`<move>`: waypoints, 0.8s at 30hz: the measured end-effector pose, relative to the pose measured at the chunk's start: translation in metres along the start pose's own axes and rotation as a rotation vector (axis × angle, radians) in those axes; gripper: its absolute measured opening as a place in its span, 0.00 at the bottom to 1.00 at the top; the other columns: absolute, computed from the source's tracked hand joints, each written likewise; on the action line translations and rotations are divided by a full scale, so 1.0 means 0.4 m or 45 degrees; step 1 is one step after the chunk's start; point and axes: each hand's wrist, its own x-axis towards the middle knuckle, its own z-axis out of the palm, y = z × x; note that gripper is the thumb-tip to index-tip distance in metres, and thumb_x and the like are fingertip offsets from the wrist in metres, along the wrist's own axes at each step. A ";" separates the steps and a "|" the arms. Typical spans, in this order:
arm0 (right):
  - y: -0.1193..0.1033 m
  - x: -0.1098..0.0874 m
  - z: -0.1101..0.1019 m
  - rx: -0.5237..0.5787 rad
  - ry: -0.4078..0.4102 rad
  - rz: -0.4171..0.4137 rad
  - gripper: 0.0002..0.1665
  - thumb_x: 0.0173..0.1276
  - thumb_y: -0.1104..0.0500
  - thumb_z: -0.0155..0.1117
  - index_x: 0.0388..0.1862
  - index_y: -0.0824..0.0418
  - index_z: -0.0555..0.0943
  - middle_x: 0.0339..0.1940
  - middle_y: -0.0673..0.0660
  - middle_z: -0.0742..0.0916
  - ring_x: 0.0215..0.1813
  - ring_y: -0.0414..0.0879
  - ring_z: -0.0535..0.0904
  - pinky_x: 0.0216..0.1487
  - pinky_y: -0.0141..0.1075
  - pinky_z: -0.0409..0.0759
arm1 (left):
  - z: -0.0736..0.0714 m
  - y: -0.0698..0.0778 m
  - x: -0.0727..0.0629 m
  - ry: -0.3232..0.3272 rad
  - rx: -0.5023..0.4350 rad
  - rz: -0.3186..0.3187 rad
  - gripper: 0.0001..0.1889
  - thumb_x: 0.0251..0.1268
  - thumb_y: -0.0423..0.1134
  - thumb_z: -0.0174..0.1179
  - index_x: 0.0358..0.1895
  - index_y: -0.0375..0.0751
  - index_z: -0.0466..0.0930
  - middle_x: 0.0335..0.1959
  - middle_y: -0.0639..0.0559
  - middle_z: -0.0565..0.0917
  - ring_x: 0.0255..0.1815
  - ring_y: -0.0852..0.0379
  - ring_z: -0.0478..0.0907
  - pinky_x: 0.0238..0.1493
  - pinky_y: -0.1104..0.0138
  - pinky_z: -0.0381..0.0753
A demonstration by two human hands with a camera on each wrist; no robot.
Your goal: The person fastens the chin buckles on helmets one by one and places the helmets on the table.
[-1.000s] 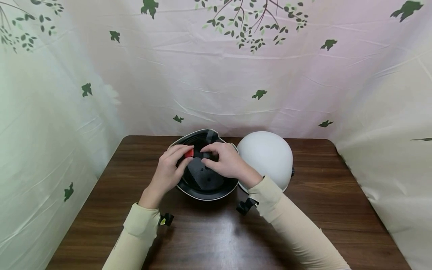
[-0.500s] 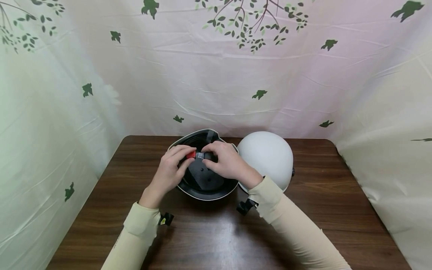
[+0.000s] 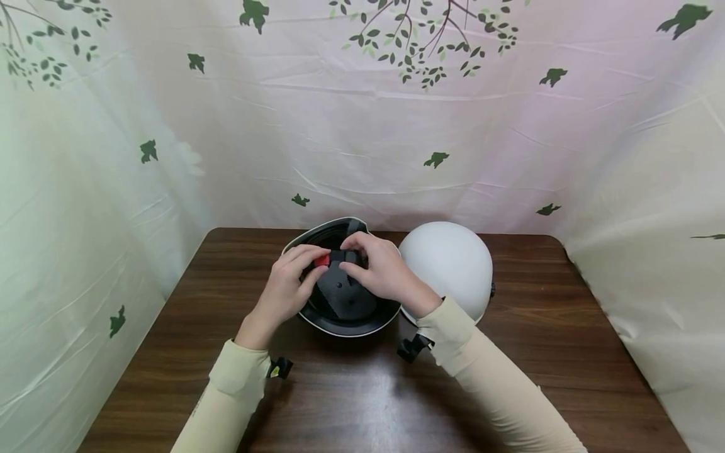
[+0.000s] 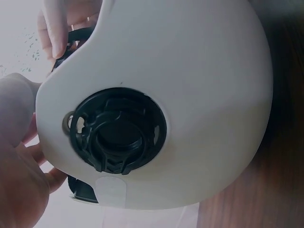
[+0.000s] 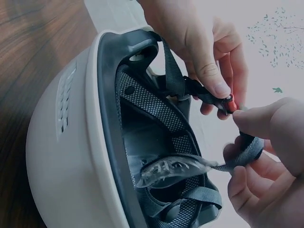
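Observation:
A white helmet lies upside down on the table, its black padded inside facing up. Over its opening, the left hand pinches a red-and-black chin strap buckle between thumb and fingers. Just right of it, the right hand holds the dark webbing strap on the other side of the buckle. Both hands' fingertips are close together in the right wrist view. In the left wrist view, the helmet's outer shell with a black round knob covers most of the hands' work.
A second white helmet stands dome up to the right, beside the first and under the right forearm. Clear plastic wrap hangs in the first helmet's opening. A patterned curtain rises behind the brown wooden table.
The red buckle and left fingertips have shifted slightly right, toward the right hand. The right thumb and index finger have parted a little, and more black strap shows between the hands.

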 end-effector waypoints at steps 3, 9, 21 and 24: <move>0.006 -0.001 0.004 0.026 -0.023 -0.019 0.16 0.70 0.58 0.75 0.53 0.59 0.81 0.39 0.52 0.88 0.36 0.43 0.80 0.40 0.37 0.80 | 0.000 -0.001 -0.004 -0.006 0.003 -0.019 0.17 0.63 0.27 0.73 0.55 0.35 0.87 0.53 0.45 0.87 0.55 0.48 0.83 0.57 0.52 0.84; 0.013 0.002 0.006 0.042 -0.016 -0.076 0.11 0.67 0.63 0.73 0.41 0.55 0.78 0.32 0.48 0.86 0.30 0.41 0.75 0.35 0.36 0.75 | -0.001 -0.004 -0.005 0.006 -0.009 -0.025 0.17 0.64 0.28 0.73 0.55 0.35 0.87 0.53 0.44 0.88 0.55 0.47 0.84 0.58 0.51 0.83; 0.008 0.005 0.003 0.021 0.011 -0.063 0.07 0.72 0.58 0.73 0.47 0.57 0.91 0.41 0.52 0.91 0.44 0.45 0.85 0.46 0.40 0.83 | 0.003 -0.009 0.000 -0.006 0.010 0.001 0.17 0.64 0.28 0.73 0.55 0.34 0.86 0.52 0.43 0.88 0.53 0.47 0.84 0.55 0.50 0.84; 0.005 0.007 0.001 -0.022 0.003 -0.063 0.13 0.77 0.58 0.67 0.55 0.61 0.90 0.44 0.56 0.90 0.45 0.48 0.85 0.45 0.42 0.83 | 0.004 -0.011 0.000 -0.002 0.006 0.009 0.17 0.64 0.28 0.72 0.55 0.34 0.86 0.52 0.43 0.88 0.53 0.46 0.84 0.56 0.50 0.84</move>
